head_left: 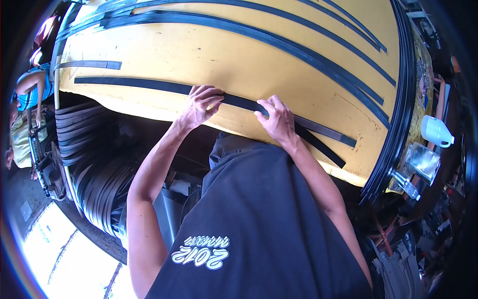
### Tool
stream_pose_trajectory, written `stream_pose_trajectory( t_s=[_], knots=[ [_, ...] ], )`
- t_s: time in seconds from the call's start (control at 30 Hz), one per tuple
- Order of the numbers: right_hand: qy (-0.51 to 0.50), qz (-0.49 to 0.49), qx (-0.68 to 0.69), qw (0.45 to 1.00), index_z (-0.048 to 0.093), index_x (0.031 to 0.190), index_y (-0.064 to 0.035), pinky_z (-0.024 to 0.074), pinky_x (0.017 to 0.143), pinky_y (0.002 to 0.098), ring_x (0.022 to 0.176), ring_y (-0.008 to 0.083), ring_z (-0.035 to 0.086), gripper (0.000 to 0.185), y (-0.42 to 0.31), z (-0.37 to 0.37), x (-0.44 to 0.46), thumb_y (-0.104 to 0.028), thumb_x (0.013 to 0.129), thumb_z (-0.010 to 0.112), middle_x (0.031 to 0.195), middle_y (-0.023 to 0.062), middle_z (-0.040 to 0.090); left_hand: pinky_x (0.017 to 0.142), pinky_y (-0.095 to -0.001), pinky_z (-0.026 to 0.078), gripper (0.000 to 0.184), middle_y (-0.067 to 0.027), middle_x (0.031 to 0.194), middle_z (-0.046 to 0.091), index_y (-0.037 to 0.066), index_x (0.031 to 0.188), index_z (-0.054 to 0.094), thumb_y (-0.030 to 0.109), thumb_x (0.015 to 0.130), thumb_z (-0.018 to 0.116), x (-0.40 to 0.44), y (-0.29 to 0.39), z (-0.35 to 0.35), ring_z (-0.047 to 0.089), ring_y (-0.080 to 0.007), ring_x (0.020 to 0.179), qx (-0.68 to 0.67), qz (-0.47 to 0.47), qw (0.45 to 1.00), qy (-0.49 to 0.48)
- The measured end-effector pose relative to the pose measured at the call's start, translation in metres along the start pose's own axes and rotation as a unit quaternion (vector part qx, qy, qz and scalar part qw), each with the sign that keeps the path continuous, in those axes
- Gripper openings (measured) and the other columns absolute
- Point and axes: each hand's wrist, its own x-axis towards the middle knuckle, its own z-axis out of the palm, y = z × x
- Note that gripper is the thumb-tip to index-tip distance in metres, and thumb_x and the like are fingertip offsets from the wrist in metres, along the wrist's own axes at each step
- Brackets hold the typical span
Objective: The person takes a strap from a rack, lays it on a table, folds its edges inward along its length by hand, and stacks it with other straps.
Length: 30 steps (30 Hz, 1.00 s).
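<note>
A long black strip (239,102), flat and rubber-like, lies along the near edge of the yellow tabletop (164,52). My left hand (205,105) is closed on it near the middle, fingers curled over the strip. To the right, my right hand (277,118) pinches the same strip, its thumb and fingers bent around the edge. Beyond the right hand, a greyish strip (326,130) and a black strip end (323,149) fan apart; how they join under the hand is hidden.
More long dark strips (279,42) run across the table's far side. A strip bundle (393,129) hangs over the right edge, near a white jug (437,131) and a clear bottle (406,184). Stacked strips (84,129) hang at left, where another person (32,92) sits.
</note>
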Motion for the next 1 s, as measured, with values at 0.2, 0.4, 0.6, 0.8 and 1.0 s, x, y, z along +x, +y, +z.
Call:
stream_pose_trajectory(
  t_s=[0.2, 0.4, 0.6, 0.8, 1.0],
  knots=[
    [-0.005, 0.003, -0.001, 1.000, 0.070, 0.106, -0.0067, 0.0532, 0.078, 0.0413, 0.085, 0.0307, 0.065, 0.031, 0.000, 0.000, 0.000, -0.019, 0.078, 0.075, 0.095, 0.0130, 0.062, 0.089, -0.0382, 0.046, 0.020, -0.0026, 0.105, 0.070, 0.008, 0.092, 0.072, 0.005, 0.073, 0.075, 0.000, 0.001, 0.001, 0.064, -0.0222, 0.102, -0.006, -0.001, 1.000, 0.011],
    [-0.009, 0.005, -0.001, 1.000, 0.070, 0.106, -0.0066, 0.0530, 0.079, 0.0412, 0.086, 0.0305, 0.065, 0.030, -0.001, -0.001, 0.001, -0.019, 0.078, 0.075, 0.095, 0.0128, 0.062, 0.090, -0.0382, 0.046, 0.019, -0.0028, 0.108, 0.070, 0.008, 0.092, 0.073, 0.007, 0.074, 0.075, 0.001, 0.003, -0.001, 0.064, -0.0220, 0.103, -0.002, -0.007, 1.000, 0.002],
    [-0.008, 0.002, -0.007, 1.000, 0.071, 0.105, -0.0068, 0.0526, 0.079, 0.0412, 0.085, 0.0299, 0.064, 0.030, -0.001, 0.000, 0.002, -0.019, 0.078, 0.075, 0.094, 0.0119, 0.061, 0.092, -0.0394, 0.046, 0.026, -0.0033, 0.116, 0.069, 0.010, 0.098, 0.074, 0.007, 0.071, 0.075, 0.004, 0.013, 0.007, 0.062, -0.0240, 0.109, 0.001, 0.031, 0.999, -0.029],
    [0.009, -0.004, -0.006, 1.000, 0.071, 0.106, -0.0073, 0.0523, 0.079, 0.0413, 0.085, 0.0296, 0.064, 0.030, 0.001, 0.002, -0.001, -0.019, 0.078, 0.076, 0.094, 0.0110, 0.062, 0.092, -0.0391, 0.047, 0.025, -0.0034, 0.118, 0.069, 0.010, 0.098, 0.074, 0.009, 0.073, 0.074, 0.015, 0.029, 0.026, 0.062, -0.0239, 0.110, -0.008, 0.053, 0.998, -0.035],
    [0.017, -0.006, 0.000, 1.000, 0.072, 0.106, -0.0076, 0.0521, 0.080, 0.0408, 0.086, 0.0291, 0.064, 0.031, 0.001, 0.001, -0.002, -0.019, 0.078, 0.076, 0.094, 0.0111, 0.062, 0.090, -0.0386, 0.047, 0.023, -0.0035, 0.115, 0.069, 0.009, 0.096, 0.074, 0.009, 0.073, 0.075, 0.021, 0.036, 0.031, 0.062, -0.0241, 0.107, -0.020, 0.054, 0.998, -0.029]
  ],
)
